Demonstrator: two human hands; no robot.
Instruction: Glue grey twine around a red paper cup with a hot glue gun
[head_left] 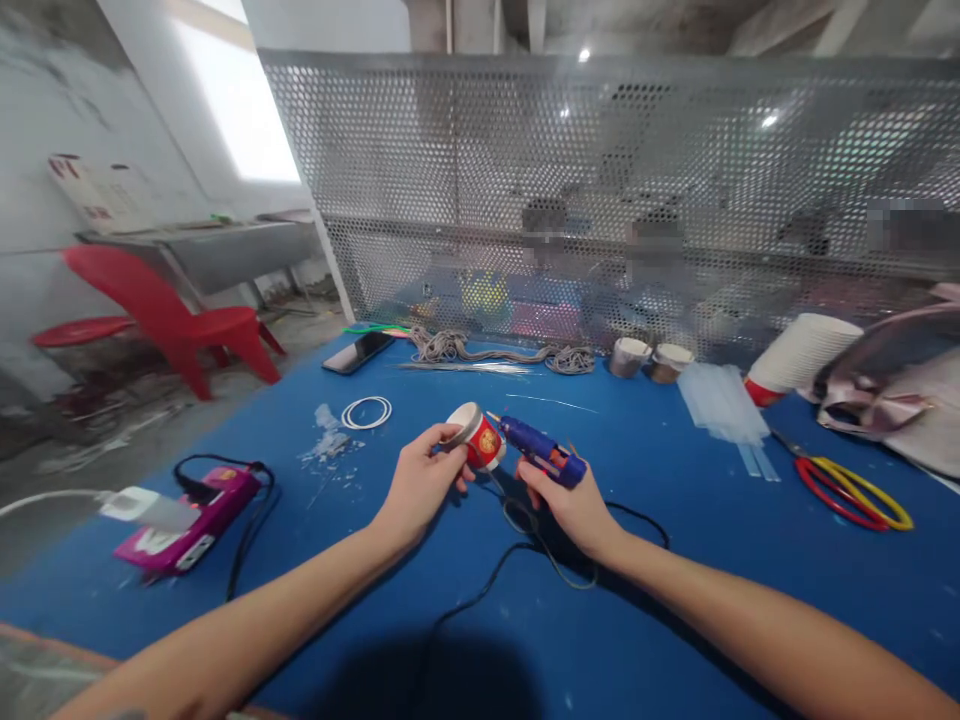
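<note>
My left hand [429, 478] grips a small red and white paper cup [486, 446], tilted on its side, with grey cord around its rim. In my right hand [571, 500] is a blue glue gun [536, 446], its nozzle pointing left at the cup's rim; I cannot tell if the tip touches. Below the hands, a loose loop of grey cord [559, 572] lies near the black cable [491, 580] on the blue table. A ring of white cord [367, 412] rests left of the cup.
A magenta power strip [217, 520] with a white plug sits at left. Along the back lie a phone [358, 352], grey cord bundles [442, 346] and two small cups [628, 357]. At right are glue sticks [721, 405], scissors [855, 492], stacked paper cups [808, 352] and a bag [900, 375].
</note>
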